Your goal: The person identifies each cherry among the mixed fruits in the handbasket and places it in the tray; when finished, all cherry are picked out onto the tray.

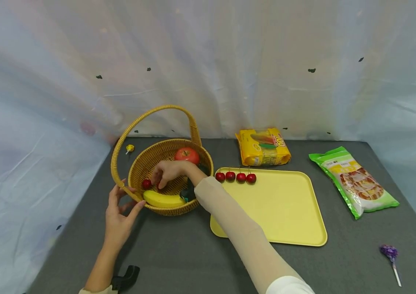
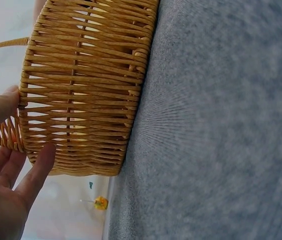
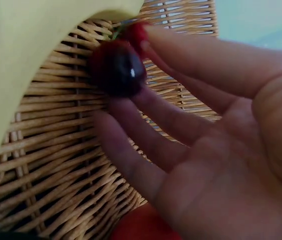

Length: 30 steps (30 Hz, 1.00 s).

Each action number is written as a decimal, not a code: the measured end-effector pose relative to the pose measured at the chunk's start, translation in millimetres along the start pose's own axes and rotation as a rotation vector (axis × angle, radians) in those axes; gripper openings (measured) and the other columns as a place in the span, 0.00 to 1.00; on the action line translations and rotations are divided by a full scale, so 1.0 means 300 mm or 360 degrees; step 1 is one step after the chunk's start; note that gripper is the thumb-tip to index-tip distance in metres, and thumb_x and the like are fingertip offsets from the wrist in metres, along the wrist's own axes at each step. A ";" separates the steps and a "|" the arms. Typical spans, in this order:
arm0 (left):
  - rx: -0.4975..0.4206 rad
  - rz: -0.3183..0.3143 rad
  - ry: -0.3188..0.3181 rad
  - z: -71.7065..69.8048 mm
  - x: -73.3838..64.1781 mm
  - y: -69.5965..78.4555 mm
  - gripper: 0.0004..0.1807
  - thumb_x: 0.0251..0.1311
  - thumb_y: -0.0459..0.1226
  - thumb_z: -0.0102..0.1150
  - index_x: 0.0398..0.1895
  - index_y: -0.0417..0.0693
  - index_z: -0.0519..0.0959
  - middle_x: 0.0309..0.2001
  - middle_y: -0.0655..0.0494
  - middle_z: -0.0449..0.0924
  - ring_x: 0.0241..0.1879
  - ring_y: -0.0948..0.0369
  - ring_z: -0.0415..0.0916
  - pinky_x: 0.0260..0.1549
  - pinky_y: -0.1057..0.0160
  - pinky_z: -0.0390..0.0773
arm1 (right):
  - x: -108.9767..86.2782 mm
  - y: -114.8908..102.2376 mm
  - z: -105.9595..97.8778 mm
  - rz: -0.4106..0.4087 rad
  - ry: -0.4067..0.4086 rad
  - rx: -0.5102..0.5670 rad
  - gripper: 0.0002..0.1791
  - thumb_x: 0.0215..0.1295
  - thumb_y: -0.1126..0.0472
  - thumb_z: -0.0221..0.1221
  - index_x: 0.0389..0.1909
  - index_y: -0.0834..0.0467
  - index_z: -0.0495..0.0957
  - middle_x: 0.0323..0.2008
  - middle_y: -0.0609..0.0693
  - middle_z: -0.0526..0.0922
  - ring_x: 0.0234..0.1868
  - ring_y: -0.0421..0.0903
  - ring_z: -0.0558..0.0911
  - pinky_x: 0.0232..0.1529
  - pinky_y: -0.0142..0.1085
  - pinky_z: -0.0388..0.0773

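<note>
A wicker basket [image 1: 171, 211] with a tall handle stands at the left of the table. My left hand [image 1: 119, 218] grips its near-left rim, thumb on the rim and fingers against the outer side. My right hand [image 1: 169, 171] reaches inside, thumb and fingers around a cherry [image 3: 136, 35]. A second, darker-looking cherry [image 3: 116, 70] is close to the fingertips in the right wrist view. In the head view, one cherry [image 1: 146, 184] lies left of the right hand. Also in the basket are a banana [image 1: 163, 199] and a large round red fruit [image 1: 187, 155].
Right of the basket lies a yellow tray [image 1: 285, 208] with several cherries [image 1: 241, 177] along its far edge. Behind it sits a yellow package [image 1: 264, 147]. A green-and-white bag [image 1: 355, 181], a purple lollipop [image 1: 389, 253] and a yellow lollipop [image 1: 130, 148] lie around.
</note>
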<state>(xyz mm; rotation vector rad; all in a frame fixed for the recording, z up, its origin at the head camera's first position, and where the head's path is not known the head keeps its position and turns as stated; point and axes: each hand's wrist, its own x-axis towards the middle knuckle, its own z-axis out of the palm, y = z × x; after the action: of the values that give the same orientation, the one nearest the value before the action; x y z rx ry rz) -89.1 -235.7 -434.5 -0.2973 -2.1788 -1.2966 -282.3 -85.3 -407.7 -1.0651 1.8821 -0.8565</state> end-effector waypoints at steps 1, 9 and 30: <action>0.0000 -0.0001 -0.0003 0.000 0.000 -0.001 0.45 0.50 0.12 0.63 0.73 0.35 0.59 0.51 0.41 0.72 0.55 0.57 0.72 0.43 0.74 0.81 | 0.001 0.002 0.001 0.0000 -0.0035 -0.0011 0.17 0.66 0.72 0.61 0.55 0.66 0.79 0.50 0.57 0.83 0.46 0.44 0.81 0.48 0.34 0.82; -0.0036 -0.0055 -0.0021 -0.002 0.000 0.002 0.46 0.51 0.13 0.63 0.74 0.37 0.59 0.52 0.41 0.72 0.56 0.53 0.72 0.45 0.72 0.82 | -0.002 0.008 0.002 0.0025 -0.0174 -0.0021 0.15 0.65 0.75 0.61 0.53 0.67 0.80 0.41 0.54 0.83 0.37 0.43 0.79 0.47 0.42 0.83; -0.0077 -0.0028 0.0009 0.001 0.002 0.003 0.45 0.50 0.11 0.62 0.73 0.34 0.60 0.52 0.41 0.73 0.55 0.52 0.72 0.44 0.72 0.82 | -0.325 -0.045 -0.139 -0.0450 0.0265 -0.0090 0.18 0.67 0.67 0.61 0.57 0.63 0.78 0.48 0.56 0.80 0.46 0.51 0.81 0.49 0.39 0.82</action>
<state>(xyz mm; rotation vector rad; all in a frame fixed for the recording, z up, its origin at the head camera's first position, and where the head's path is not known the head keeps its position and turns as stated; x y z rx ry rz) -89.3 -235.1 -433.5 -0.2938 -2.1522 -1.3593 -281.5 3.0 -347.8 -1.3533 1.9287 -1.0863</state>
